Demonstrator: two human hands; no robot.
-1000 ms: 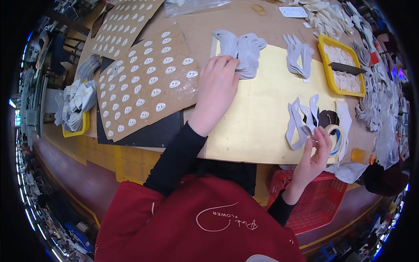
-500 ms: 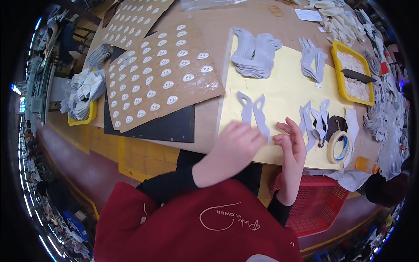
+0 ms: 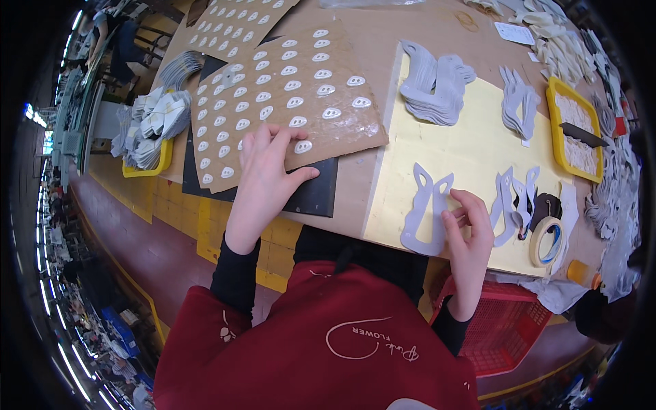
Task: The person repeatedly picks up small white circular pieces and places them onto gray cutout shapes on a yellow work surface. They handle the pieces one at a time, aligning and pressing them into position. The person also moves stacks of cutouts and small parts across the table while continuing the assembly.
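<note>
Across the brown worktop (image 3: 383,41), a pale yellow sheet (image 3: 471,150) lies flat, dark-red and yellow floor (image 3: 147,239) showing past the near edge. Close to that edge rests a grey two-armed piece (image 3: 412,229); the right hand (image 3: 471,232) curls at its right side, thumb and forefinger narrowly parted, contact unclear. The left hand (image 3: 263,178) spreads wide over the brown card (image 3: 352,130). A tape roll (image 3: 534,249) crowds the right; bare sheet separates the grey piece from the grey stack (image 3: 437,92) behind.
</note>
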